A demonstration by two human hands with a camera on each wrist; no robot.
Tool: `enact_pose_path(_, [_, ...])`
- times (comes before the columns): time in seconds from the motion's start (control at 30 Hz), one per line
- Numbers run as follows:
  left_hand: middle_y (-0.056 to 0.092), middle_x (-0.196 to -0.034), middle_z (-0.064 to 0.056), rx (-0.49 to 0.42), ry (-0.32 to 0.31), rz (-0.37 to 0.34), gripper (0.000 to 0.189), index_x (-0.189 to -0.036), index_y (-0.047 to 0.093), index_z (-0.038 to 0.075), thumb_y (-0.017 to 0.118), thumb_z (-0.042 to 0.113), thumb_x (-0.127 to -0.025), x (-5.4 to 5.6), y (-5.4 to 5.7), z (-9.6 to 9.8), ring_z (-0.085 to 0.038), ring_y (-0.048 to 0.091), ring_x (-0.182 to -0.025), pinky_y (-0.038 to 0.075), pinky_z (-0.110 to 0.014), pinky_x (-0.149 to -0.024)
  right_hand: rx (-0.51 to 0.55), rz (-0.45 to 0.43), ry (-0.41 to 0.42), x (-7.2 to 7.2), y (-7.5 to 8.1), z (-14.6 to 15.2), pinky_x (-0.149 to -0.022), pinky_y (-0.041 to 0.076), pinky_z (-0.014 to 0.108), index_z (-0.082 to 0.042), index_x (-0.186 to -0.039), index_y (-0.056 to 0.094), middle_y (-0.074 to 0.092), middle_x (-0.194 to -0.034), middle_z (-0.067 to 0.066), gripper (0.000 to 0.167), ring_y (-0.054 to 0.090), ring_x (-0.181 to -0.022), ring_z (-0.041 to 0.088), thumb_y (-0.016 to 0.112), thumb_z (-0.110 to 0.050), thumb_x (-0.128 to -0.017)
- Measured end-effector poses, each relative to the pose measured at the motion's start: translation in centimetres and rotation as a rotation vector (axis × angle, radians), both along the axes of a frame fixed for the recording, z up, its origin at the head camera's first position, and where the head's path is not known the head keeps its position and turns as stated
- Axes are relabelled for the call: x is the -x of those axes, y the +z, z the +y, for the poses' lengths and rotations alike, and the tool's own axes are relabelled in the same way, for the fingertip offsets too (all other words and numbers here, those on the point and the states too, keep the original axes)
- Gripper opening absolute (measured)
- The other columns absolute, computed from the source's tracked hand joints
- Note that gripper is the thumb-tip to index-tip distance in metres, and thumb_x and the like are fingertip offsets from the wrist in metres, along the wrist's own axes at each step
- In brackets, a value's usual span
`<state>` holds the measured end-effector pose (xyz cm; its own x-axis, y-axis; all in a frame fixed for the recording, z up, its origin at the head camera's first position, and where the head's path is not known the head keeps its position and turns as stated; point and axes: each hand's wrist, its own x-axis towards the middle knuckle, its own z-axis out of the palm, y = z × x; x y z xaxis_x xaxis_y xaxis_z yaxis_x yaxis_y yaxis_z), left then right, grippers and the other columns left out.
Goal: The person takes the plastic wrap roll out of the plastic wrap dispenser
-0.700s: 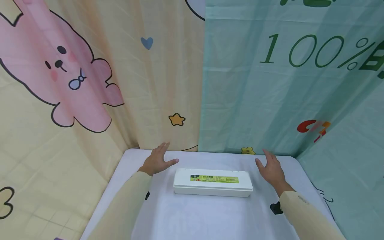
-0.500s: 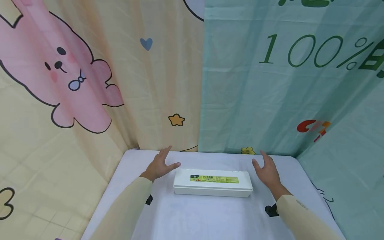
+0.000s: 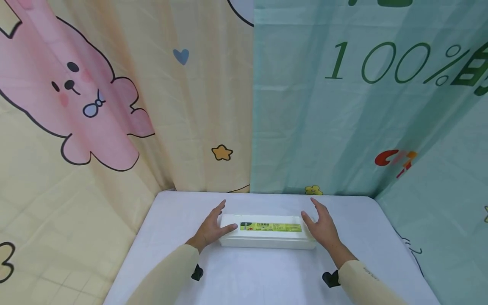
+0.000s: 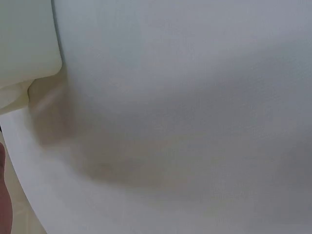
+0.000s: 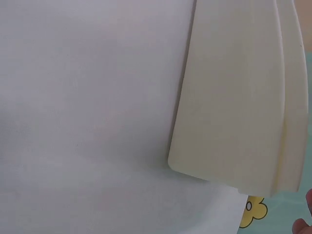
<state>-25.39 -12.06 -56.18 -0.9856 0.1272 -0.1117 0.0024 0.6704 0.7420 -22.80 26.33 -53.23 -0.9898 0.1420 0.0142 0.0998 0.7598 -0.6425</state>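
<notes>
A long white lidded box [image 3: 267, 242] with a yellow-green label [image 3: 270, 227] lies on the white table, its lid on. My left hand [image 3: 211, 230] is at the box's left end, fingers spread and thumb over the lid's corner; contact cannot be told. At the other end my right hand [image 3: 323, 225] has its fingers extended, the thumb near the lid's right edge. In the left wrist view only a corner of the box [image 4: 29, 39] and a sliver of hand show. The right wrist view shows the box's side wall [image 5: 229, 97] and fingertips [image 5: 302, 226] at the edge.
The white tabletop [image 3: 259, 279] runs back to a cream curtain [image 3: 206, 106] with a pink bear print and a teal curtain [image 3: 305, 127] with green lettering. Black heart-shaped pieces [image 3: 331, 279] show beside both sleeves.
Both hands have moved inward and closer to the box's ends. The left went right and nearer, the right went left and nearer. The box stays on the table.
</notes>
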Motion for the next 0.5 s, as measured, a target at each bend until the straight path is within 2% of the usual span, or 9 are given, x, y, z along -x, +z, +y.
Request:
enact_pose_path(0.1, [0.038, -0.165, -0.008, -0.023, -0.001, 0.007, 0.114, -0.164, 0.021, 0.032, 0.083, 0.063, -0.073, -0.3, -0.6, 0.3, -0.037, 0.037, -0.151, 0.035, -0.066, -0.12, -0.065, 0.058, 0.061, -0.4, -0.5, -0.5, -0.125, 0.026, 0.063, -0.014, -0.16, 0.029, 0.032, -0.164, 0.02, 0.078, 0.028, -0.153, 0.042, 0.063, -0.047, -0.098])
enact_pose_path(0.3, [0.033, -0.168, -0.004, -0.085, 0.026, -0.007, 0.126, -0.164, 0.018, 0.034, 0.091, 0.06, -0.065, -1.0, -1.8, 0.6, -0.036, 0.031, -0.155, 0.029, -0.068, -0.122, -0.233, 0.208, 0.195, -1.0, -1.2, -2.1, -0.126, 0.021, 0.067, -0.013, -0.154, 0.042, 0.048, -0.155, 0.018, 0.088, 0.042, -0.145, 0.04, 0.078, -0.052, -0.084])
enact_pose_path(0.5, [0.034, -0.168, -0.005, -0.116, 0.049, -0.008, 0.132, -0.164, 0.013, 0.036, 0.092, 0.06, -0.062, -1.3, -2.3, 0.6, -0.035, 0.031, -0.155, 0.027, -0.068, -0.124, -0.344, 0.215, 0.274, -1.1, -1.6, -3.9, -0.128, 0.018, 0.064, -0.021, -0.155, 0.043, 0.047, -0.157, 0.014, 0.099, 0.038, -0.148, 0.037, 0.083, -0.061, -0.074])
